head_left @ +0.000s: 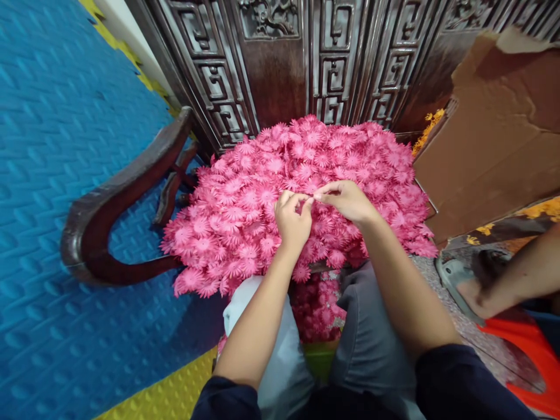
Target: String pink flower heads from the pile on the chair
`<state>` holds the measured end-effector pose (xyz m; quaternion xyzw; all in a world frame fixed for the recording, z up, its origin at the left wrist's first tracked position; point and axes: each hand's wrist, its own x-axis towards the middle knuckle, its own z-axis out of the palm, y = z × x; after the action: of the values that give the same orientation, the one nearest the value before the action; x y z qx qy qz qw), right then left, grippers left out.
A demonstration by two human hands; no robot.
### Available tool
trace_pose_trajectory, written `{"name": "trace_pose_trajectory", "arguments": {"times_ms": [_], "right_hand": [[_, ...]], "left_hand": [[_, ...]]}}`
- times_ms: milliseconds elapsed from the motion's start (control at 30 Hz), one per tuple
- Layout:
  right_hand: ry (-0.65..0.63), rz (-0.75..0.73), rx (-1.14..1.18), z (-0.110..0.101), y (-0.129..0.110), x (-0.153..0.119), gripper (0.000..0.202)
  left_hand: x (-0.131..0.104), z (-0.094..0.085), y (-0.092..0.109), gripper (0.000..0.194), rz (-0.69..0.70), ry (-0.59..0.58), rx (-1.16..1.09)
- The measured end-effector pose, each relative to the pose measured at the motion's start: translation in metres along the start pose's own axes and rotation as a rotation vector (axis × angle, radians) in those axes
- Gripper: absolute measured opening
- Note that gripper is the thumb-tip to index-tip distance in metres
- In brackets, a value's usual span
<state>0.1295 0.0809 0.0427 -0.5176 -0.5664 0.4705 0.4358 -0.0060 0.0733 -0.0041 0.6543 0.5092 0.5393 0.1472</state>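
Note:
A wide heap of pink artificial flowers point(245, 192) lies in front of me on a dark wooden bench, mostly hidden beneath it. Over the middle of the heap, my left hand point(294, 219) is closed in a pinch, thumb against forefinger. My right hand point(343, 200) meets it from the right, its thumb and forefinger also pinched, with the fingertips of both hands nearly touching. Whatever lies between the fingertips is too small to make out. More pink flowers point(321, 306) show lower down between my knees.
A curved dark wooden armrest point(100, 216) stands left over blue matting point(48, 175). Carved wooden panels point(275, 76) rise behind. At the right are brown cardboard point(490, 146), orange flowers point(429, 131), another person's foot point(475, 291) and a red object point(516, 344).

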Motion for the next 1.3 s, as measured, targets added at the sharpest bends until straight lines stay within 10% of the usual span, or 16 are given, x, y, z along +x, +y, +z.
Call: {"name": "trace_pose_trajectory", "arguments": {"times_ms": [400,767,1300], "right_hand": [[0.459,0.006,0.146,-0.024,0.001,-0.007,0.010],[0.179,0.248,0.566,0.015,0.006,-0.009,0.021],[0.084,0.208,0.441,0.012,0.013,-0.006,0.019]], "left_hand": [[0.021,-0.018,-0.026,0.009,-0.258,0.562,0.026],[0.006,-0.003,0.002,0.014,0.058,0.068,0.095],[0.009,0.000,-0.002,0.008,-0.022,0.028,-0.070]]}}
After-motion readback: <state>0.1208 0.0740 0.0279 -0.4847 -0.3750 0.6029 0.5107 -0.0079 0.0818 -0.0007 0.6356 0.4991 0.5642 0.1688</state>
